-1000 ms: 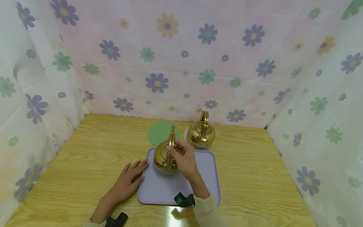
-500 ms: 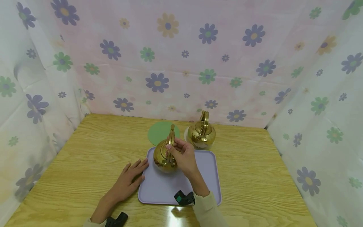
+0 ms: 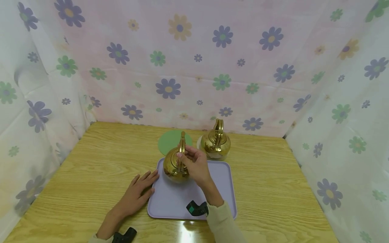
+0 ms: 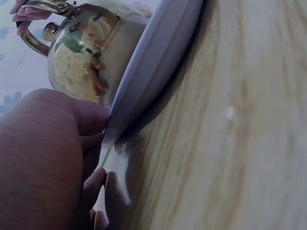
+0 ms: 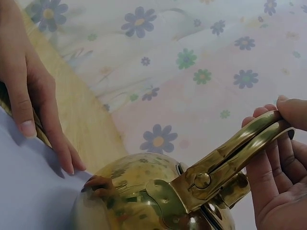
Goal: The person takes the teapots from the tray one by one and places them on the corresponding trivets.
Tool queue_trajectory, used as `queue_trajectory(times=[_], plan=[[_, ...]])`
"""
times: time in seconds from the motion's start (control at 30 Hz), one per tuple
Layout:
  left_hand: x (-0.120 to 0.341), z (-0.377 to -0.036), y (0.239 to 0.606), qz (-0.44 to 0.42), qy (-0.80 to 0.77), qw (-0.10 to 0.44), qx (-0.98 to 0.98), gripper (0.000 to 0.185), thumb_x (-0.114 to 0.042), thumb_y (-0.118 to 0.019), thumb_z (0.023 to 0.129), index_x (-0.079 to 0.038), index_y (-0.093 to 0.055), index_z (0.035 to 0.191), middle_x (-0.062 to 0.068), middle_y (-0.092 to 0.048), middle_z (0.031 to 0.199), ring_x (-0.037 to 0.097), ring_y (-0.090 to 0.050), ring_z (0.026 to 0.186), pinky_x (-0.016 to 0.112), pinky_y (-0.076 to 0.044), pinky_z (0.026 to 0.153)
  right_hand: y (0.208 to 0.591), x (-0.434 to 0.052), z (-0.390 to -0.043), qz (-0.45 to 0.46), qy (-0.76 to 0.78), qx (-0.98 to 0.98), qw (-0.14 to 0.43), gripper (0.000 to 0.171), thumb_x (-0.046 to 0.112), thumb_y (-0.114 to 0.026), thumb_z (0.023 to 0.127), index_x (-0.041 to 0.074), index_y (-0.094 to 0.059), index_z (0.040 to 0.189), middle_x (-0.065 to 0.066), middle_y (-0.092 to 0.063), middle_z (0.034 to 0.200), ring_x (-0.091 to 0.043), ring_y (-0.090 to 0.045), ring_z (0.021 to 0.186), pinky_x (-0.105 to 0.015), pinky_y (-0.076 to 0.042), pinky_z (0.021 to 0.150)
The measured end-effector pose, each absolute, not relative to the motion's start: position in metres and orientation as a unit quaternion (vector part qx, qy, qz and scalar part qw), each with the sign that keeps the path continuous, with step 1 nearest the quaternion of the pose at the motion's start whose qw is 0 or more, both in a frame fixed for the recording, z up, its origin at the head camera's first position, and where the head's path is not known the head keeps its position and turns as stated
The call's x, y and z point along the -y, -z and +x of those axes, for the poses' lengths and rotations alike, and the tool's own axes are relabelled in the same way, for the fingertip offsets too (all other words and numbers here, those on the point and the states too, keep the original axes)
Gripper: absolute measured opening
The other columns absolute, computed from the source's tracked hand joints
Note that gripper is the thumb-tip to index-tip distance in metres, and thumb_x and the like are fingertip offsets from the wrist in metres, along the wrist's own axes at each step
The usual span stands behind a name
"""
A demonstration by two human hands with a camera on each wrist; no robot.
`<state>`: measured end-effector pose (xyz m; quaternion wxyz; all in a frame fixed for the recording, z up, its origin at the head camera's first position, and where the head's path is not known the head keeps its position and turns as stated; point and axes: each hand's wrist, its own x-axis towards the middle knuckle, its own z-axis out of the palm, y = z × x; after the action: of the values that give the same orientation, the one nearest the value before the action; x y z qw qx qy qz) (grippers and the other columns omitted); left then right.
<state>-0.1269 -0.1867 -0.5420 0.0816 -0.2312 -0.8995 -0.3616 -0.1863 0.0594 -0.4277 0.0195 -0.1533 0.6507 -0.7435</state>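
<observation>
My right hand grips the upright handle of a shiny gold kettle over the back left part of a lilac tray. In the right wrist view, fingers curl under the handle and the thumb lies over it. The kettle stays upright; in the left wrist view, its lower body is partly hidden behind the tray's rim. My left hand lies at the tray's left edge, fingers spread and fingertips on the rim. Behind the tray to the right stands a second gold kettle.
A green round mat lies on the wooden table just behind the tray. A pale round mat shows beneath the second kettle. Flower-print curtains enclose the back and both sides.
My right hand and the kettle have shifted slightly left and toward the back over the tray. The left hand, the tray and the second kettle have stayed in place.
</observation>
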Motion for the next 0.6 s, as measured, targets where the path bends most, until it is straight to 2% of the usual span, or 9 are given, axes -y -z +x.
queue_trajectory(times=[0.17, 0.6], plan=[[0.1866, -0.1276, 0.5427, -0.231, 0.358, 0.083, 0.901, 0.046, -0.016, -0.061, 0.101, -0.007, -0.056, 0.146, 0.013, -0.049, 0.155, 0.048, -0.040, 0.143, 0.072, -0.018, 0.112, 0.4274, -0.0597, -0.1895, -0.163, 0.738, -0.654, 0.015, 0.034, -0.001, -0.066, 0.097, -0.012, -0.063, 0.129, -0.023, -0.070, 0.102, -0.009, -0.067, 0.080, -0.022, -0.058, 0.073], [0.1873, -0.1279, 0.5455, -0.232, 0.358, 0.087, 0.900, 0.046, -0.016, -0.061, 0.101, -0.007, -0.056, 0.146, 0.012, -0.049, 0.155, 0.048, -0.040, 0.143, 0.071, -0.019, 0.112, 0.4277, -0.0594, -0.1966, -0.168, 0.735, -0.657, 0.017, 0.033, -0.001, -0.065, 0.097, -0.010, -0.064, 0.129, -0.023, -0.070, 0.104, -0.009, -0.068, 0.079, -0.021, -0.058, 0.073]])
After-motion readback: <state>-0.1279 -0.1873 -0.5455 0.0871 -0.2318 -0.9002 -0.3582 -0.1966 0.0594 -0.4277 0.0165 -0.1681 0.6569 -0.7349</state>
